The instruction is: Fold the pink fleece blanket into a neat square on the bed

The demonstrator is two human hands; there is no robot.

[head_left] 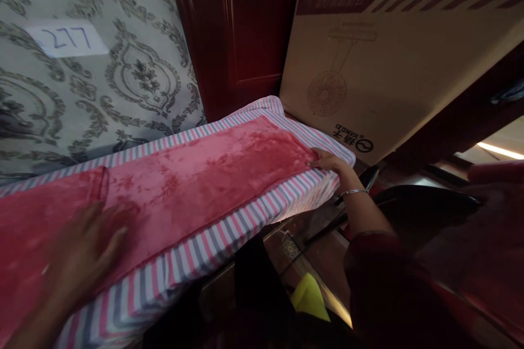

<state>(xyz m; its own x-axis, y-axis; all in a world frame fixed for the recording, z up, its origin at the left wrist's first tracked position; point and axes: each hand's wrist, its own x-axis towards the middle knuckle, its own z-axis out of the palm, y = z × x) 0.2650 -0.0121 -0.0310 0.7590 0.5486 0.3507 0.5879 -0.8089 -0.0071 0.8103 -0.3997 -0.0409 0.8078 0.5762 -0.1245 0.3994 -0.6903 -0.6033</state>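
Note:
A pink plush cloth lies folded along the top of a pink, grey and white striped mattress. My left hand rests flat on the pink cloth at the near left, fingers spread, blurred. My right hand, with a thin bracelet at the wrist, reaches to the far end of the cloth. Its fingertips press on the cloth's corner near the mattress edge, and I cannot see whether they pinch it.
A large cardboard box with a fan drawing leans against dark red wood panelling beyond the mattress. Grey patterned wallpaper carries a paper label reading 277. A yellow-green item lies on the floor below.

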